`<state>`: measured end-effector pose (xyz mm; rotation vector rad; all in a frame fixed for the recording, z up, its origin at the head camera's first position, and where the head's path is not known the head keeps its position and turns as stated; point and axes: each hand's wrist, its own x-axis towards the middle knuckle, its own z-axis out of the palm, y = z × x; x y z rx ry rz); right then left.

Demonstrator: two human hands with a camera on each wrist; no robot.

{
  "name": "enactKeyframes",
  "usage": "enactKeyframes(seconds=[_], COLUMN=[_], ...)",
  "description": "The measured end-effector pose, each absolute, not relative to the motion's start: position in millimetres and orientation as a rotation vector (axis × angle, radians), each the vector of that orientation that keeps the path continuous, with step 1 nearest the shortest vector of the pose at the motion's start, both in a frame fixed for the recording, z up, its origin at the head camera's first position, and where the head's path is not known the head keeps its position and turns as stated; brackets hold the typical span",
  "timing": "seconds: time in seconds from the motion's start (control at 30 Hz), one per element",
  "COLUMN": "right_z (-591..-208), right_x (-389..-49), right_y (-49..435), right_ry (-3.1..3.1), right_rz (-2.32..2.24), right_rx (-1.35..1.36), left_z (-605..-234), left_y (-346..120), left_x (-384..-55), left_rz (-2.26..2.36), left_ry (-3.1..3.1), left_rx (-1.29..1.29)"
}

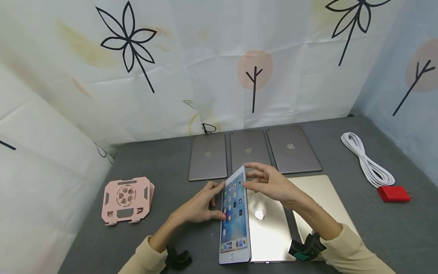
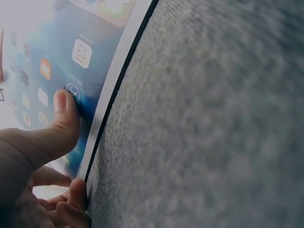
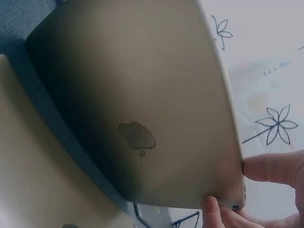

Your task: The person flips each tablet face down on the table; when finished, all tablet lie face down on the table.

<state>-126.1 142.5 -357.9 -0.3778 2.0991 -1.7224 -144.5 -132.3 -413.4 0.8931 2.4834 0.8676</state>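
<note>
A white-fronted tablet (image 1: 234,215) stands tilted on its long edge, its lit screen full of app icons. My left hand (image 1: 202,203) grips its left side, and the left wrist view shows the thumb (image 2: 64,123) pressed on the screen with the fingers at the edge below. At the top right corner, my right hand (image 1: 270,182) pinches the tablet between thumb and fingers. The right wrist view shows its gold back (image 3: 156,85) with an apple logo. Just right of it lies a gold tablet (image 1: 270,232), logo up, partly hidden by the held one.
Another gold tablet (image 1: 316,190) lies farther right under my forearm. Three grey tablets (image 1: 208,158) lie in a row at the back. A pink folding stand (image 1: 126,199) is at left. At right are a coiled white cable (image 1: 369,160) and a red charger (image 1: 393,194).
</note>
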Motion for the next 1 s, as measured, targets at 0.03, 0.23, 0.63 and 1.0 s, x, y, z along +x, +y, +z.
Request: enactKeyframes(seconds=[0.03,0.23,0.63,1.0], right_z=[-357,-354,-356,-362], right_x=[-126,-126,-131,-132], right_y=[142,135,111,86], right_ry=[2.106,2.157,2.125,2.158], right_rz=[-1.718,-1.679,-1.7,-1.672], right_rx=[-0.38,-0.403,-0.437,-0.474], left_z=[-413,-414,-413,-376], left_y=[-132,-130,-139,-156], left_x=[-145,-144,-146,-147], left_rz=[0.872,0.89,1.073,1.572], left_ry=[2.483,2.485,2.353,1.967], left_rx=[0.902,0.915,0.916,0.81])
